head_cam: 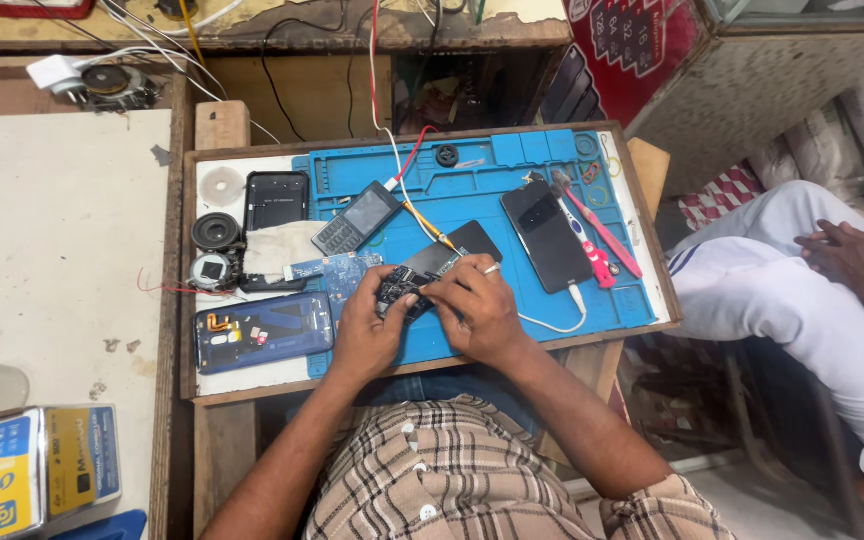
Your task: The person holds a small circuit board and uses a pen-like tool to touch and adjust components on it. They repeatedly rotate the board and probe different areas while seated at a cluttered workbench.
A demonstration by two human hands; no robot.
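Note:
My left hand [367,330] and my right hand [477,310] meet over a blue work mat [512,180], both gripping a small black circuit board [399,290]. The right hand wears a ring and its fingers press on the board's right end. A yellow probe tip [432,228] on red and white wires lies just above the board. A dark phone part [457,250] sits under the probe, partly hidden by my right hand.
A keypad phone [357,218], a black smartphone [550,235] with a white cable, red tweezers [602,235], an opened blue phone back [262,332], a black frame [275,200] and round parts [216,232] lie on the tray. Another person's leg [782,290] is at right.

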